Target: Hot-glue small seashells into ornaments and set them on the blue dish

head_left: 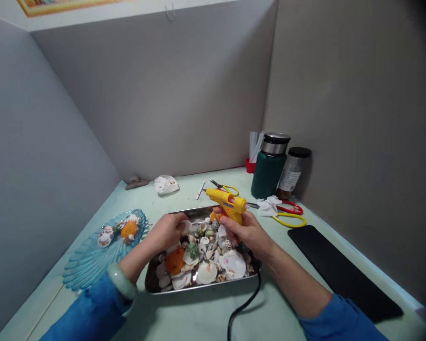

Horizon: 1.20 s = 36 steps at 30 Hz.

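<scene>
Far left, I log the blue dish (88,260); mid-frame, my left hand (166,233), angled in from lower left, pinches a pale shell (186,227) above the tray (195,214); right of centre, my right hand (246,232) grips the yellow glue gun (227,201), tipped leftward. Probably shell-picking; next move calls for steady fingers.

Left sleeve (90,305): bright blue cloth, rumpled, ending on the forearm (139,261). Just past it I note one thick, smooth bangle (122,280), pale green. Right sleeve (337,319): same blue, ending farther up. Left hand (166,232), right hand (247,233): bare.
</scene>
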{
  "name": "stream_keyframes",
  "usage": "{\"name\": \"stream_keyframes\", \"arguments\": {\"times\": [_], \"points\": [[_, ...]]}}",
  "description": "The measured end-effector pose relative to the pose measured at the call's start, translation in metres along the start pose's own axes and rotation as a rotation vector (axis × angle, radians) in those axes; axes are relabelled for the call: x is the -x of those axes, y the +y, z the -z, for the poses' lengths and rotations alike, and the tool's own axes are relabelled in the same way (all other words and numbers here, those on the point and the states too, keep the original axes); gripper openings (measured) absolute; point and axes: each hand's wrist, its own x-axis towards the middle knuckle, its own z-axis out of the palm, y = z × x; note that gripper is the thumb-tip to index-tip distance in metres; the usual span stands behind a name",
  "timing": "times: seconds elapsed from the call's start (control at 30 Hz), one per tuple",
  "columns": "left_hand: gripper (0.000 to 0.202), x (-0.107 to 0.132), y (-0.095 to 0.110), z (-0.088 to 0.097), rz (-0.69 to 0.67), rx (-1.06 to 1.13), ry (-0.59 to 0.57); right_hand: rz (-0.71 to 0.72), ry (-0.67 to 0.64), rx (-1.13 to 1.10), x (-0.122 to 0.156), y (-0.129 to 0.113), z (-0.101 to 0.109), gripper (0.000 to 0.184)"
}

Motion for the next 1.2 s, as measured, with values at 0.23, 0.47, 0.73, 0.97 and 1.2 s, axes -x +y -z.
{"name": "stream_keyframes", "arguments": {"times": [0.23,0.47,0.73,0.97,1.2], "points": [[0.026,0.009,0.014,0.011,-0.015,0.002,0.014,0.042,0.021,-0.021,-0.001,0.002,0.005,0.032],[0.039,-0.036,0.074,-0.015,0.087,0.016,0.082,0.067,0.059,-0.047,-0.003,0.007,0.009,0.032],[0.028,-0.047,0.054,-0.018,0.199,0.087,0.083,0.068,0.058,-0.049,-0.004,0.006,0.007,0.034],[0.028,-0.031,0.019,-0.007,0.166,0.219,0.054,0.059,0.045,-0.033,-0.003,0.006,0.005,0.033],[0.040,-0.009,0.004,0.005,0.150,0.207,0.020,0.049,0.036,-0.028,-0.001,0.004,0.003,0.036]]}}
